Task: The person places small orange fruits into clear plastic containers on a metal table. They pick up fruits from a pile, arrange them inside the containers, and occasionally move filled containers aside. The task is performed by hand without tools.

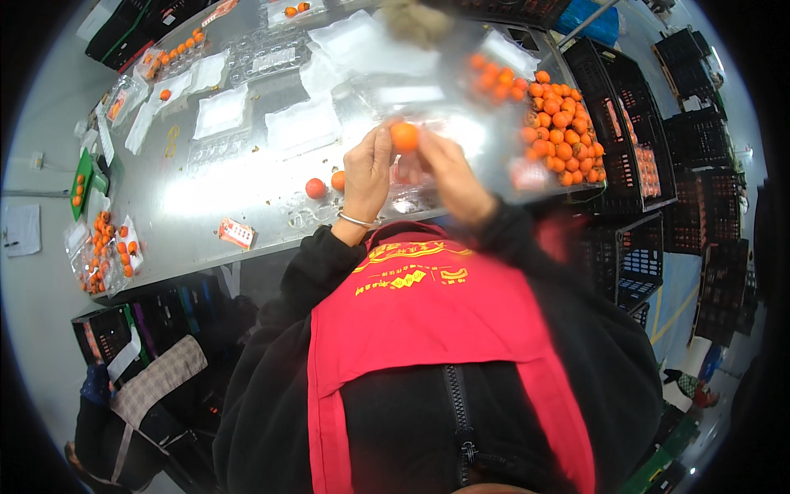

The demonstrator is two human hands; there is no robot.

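My left hand [368, 176], with a bangle at the wrist, pinches a round orange persimmon [404, 136] above the metal table. Blurred by motion, my right hand [453, 179] has its fingertips close against the fruit's right side; whether it grips is unclear. Below and between the hands lies clear plastic packaging with red print [410, 173], partly hidden. A reddish persimmon [315, 188] rests on the table left of my left hand, and another persimmon [337, 180] sits right beside that wrist. To the right of my hands spreads a large heap of persimmons [558, 133].
White padding sheets [222, 114] and clear plastic trays [268, 55] lie across the metal table [203, 197]. A printed card [236, 233] is near the front edge. Black crates [623, 123] stand at the right. Another person [117, 426] is at lower left.
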